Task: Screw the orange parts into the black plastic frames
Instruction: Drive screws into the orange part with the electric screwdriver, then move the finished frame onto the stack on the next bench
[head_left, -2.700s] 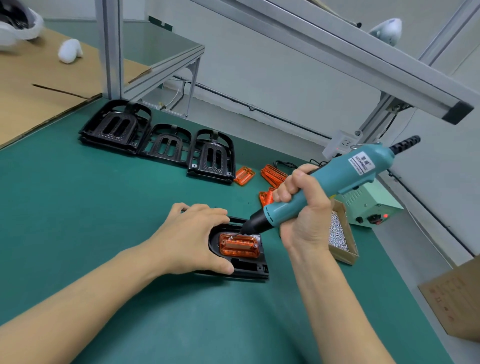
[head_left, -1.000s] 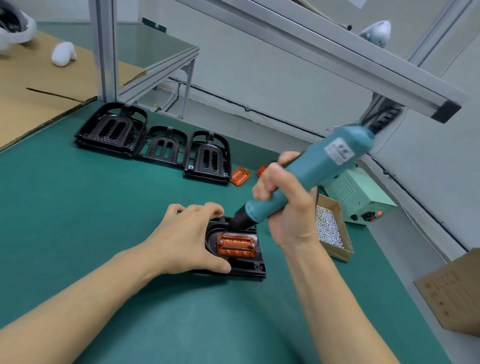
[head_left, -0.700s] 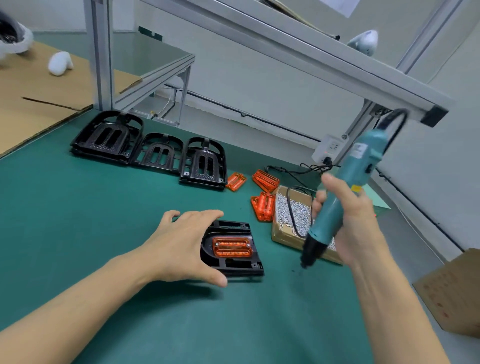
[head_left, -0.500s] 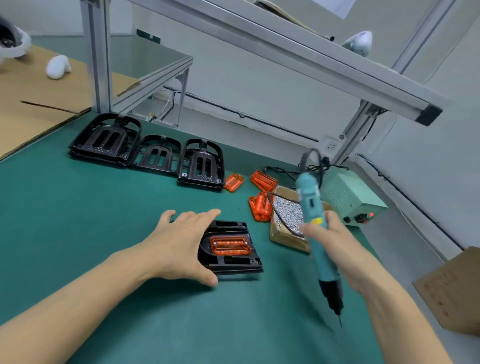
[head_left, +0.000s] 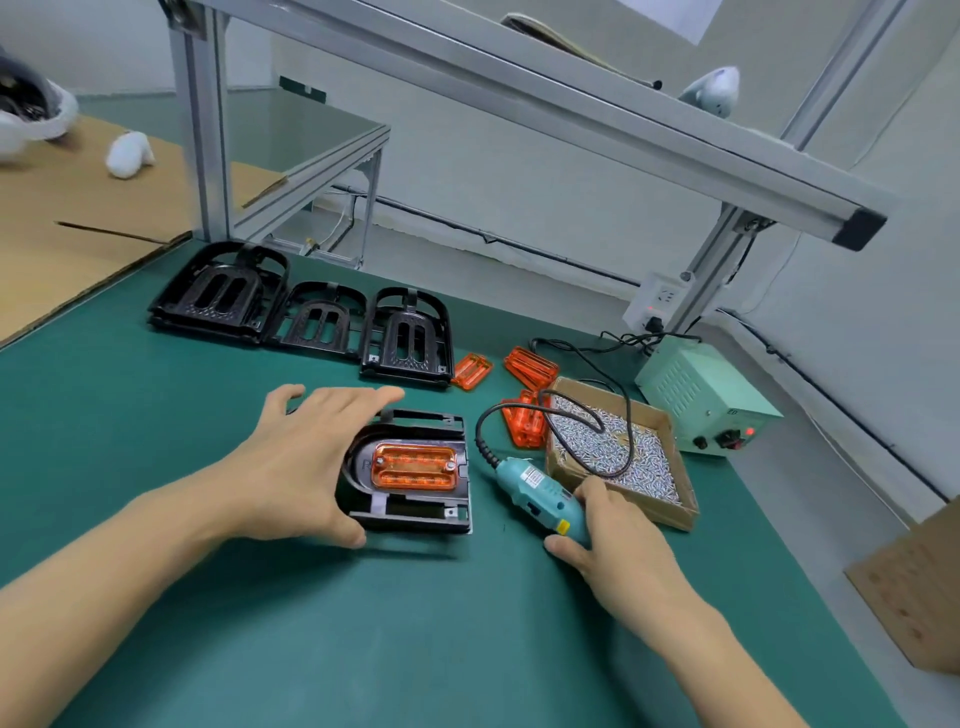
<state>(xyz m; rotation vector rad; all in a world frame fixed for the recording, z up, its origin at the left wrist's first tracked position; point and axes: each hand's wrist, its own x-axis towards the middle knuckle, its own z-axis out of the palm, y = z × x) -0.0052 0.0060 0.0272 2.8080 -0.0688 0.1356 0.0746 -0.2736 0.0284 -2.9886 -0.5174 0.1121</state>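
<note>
the orange part (head_left: 414, 466) sits seated in the black plastic frame (head_left: 410, 512) near the middle of the green worktop (head_left: 156, 405), with the left hand (head_left: 306, 457) spread over the frame's left edge, fingers straight and thumb at the near corner. the right hand (head_left: 613, 535) curls its grip around the teal electric screwdriver (head_left: 537, 496), which lies on the worktop just beside the frame, next to the box of screws (head_left: 618, 457). judging the step as parking the tool, set it flat and clear of the frame, cable slack, before lifting the finished piece toward the other frames (head_left: 311, 317).
</note>
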